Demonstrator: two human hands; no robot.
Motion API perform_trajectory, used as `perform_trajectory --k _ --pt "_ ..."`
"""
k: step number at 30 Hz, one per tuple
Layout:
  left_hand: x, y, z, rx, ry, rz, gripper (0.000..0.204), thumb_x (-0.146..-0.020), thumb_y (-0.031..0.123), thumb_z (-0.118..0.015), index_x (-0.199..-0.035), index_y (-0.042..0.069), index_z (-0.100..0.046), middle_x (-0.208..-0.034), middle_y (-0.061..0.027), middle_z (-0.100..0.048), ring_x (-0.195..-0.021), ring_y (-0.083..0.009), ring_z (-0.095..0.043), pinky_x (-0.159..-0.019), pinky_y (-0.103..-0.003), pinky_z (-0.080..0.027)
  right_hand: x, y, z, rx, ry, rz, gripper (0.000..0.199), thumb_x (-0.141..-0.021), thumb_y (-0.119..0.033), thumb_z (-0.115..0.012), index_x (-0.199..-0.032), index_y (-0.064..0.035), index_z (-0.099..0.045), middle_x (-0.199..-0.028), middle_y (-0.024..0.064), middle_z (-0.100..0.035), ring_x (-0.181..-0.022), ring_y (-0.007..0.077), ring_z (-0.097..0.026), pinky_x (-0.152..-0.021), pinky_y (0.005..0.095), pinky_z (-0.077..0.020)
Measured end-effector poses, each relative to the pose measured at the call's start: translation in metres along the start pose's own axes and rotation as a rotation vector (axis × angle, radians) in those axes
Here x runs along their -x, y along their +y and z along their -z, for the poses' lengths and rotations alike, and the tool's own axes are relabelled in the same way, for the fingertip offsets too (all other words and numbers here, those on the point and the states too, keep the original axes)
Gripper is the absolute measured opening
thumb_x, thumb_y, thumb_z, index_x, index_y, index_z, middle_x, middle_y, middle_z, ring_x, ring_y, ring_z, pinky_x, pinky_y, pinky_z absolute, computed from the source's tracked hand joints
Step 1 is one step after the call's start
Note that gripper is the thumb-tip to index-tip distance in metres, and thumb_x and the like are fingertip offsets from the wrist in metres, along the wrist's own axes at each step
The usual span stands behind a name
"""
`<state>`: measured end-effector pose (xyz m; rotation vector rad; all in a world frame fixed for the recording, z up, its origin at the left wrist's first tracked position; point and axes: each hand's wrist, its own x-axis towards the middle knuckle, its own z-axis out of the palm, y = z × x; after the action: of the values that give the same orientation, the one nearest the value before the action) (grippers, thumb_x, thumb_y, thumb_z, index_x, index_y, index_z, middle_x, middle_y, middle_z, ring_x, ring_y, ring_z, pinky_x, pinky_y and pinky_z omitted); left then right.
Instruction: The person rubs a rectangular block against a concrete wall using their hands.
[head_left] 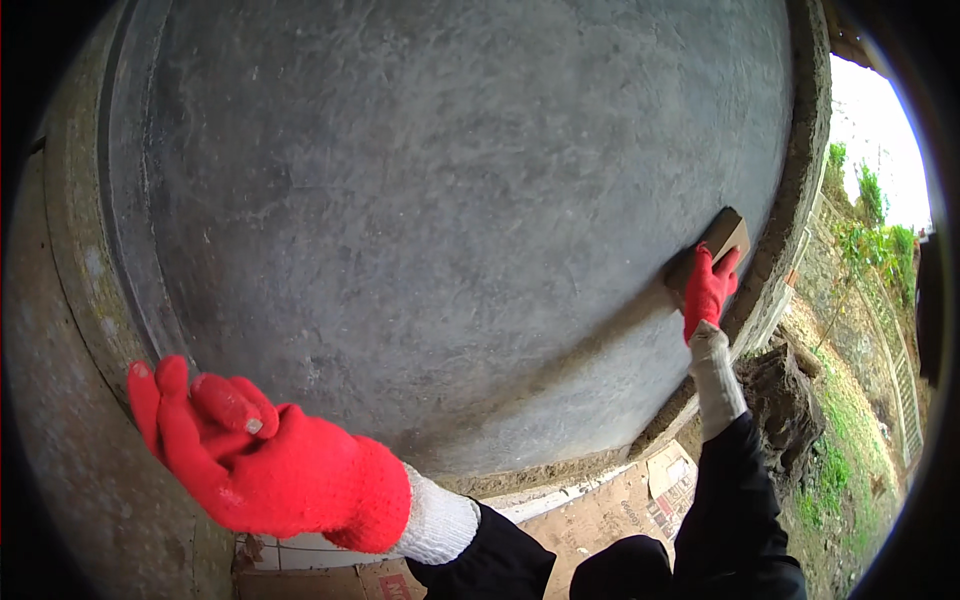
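Observation:
A red knitted glove with a pale cuff covers each hand. At the right, my right hand (708,292) is closed on a brown rectangular block (731,236) and holds it against a grey plastered surface (470,190), near its right edge. What the block is made of I cannot tell. At the lower left, my left hand (270,460) is raised in front of the surface's lower left corner. Its fingers are loosely bent and apart, and nothing shows in them. A pale spot marks one fingertip.
Rough raised edging (800,180) borders the plaster on the right. A brown wall (70,400) stands at the left. Flattened cardboard (590,530) lies below, with a dark, rough stump-like lump (780,410) beside it. Grass (835,470) and a pale fence (905,400) are outside, right.

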<state>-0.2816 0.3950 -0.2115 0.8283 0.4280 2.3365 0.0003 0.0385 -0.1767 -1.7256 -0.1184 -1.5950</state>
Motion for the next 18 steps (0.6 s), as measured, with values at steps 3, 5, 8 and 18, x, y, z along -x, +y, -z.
perform_trajectory --k 3,5,8,18 --pt "0.006 0.010 -0.001 0.031 0.008 0.046 0.025 -0.086 -0.002 -0.047 -0.104 -0.013 -0.060 -0.130 -0.0174 -0.055 -0.063 -0.0120 -0.041 -0.052 -0.023 -0.034 0.061 -0.010 -0.014 0.139 0.050 0.114 0.083 -0.082 -0.032 -0.070 -0.148 -0.0058 -0.029 -0.143 0.0330 -0.028 -0.128 0.0445 -0.036 -0.106 0.0431 -0.0350" --pt "-0.001 0.010 0.007 0.049 0.032 -0.008 0.026 -0.086 -0.002 -0.047 -0.105 -0.013 -0.061 -0.130 -0.0173 -0.055 -0.063 -0.0121 -0.040 -0.052 -0.023 -0.034 0.152 -0.081 -0.014 -0.098 -0.269 0.449 0.074 -0.076 -0.023 -0.075 -0.139 -0.0051 -0.041 -0.119 0.0241 -0.044 -0.106 0.0371 -0.052 -0.087 0.0491 -0.0472" --pt "0.018 0.014 -0.001 -0.069 0.007 -0.095 0.029 -0.087 -0.001 -0.048 -0.111 -0.013 -0.060 -0.128 -0.0166 -0.056 -0.063 -0.0124 -0.038 -0.052 -0.024 -0.032 0.235 -0.106 -0.017 -0.211 -0.571 1.248 0.052 -0.082 -0.027 -0.061 -0.133 -0.0226 -0.050 -0.114 0.0074 -0.052 -0.098 0.0283 -0.057 -0.078 0.0442 -0.0512" --pt "0.051 0.017 -0.014 -0.241 -0.153 -0.121 0.041 -0.086 0.000 -0.046 -0.126 -0.007 -0.054 -0.117 -0.0080 -0.061 -0.067 -0.0121 -0.042 -0.055 -0.025 -0.034 0.120 0.070 0.018 0.126 -0.033 0.319 0.083 -0.077 -0.033 -0.073 -0.146 -0.0065 -0.033 -0.136 0.0297 -0.035 -0.117 0.0446 -0.044 -0.100 0.0481 -0.0386"
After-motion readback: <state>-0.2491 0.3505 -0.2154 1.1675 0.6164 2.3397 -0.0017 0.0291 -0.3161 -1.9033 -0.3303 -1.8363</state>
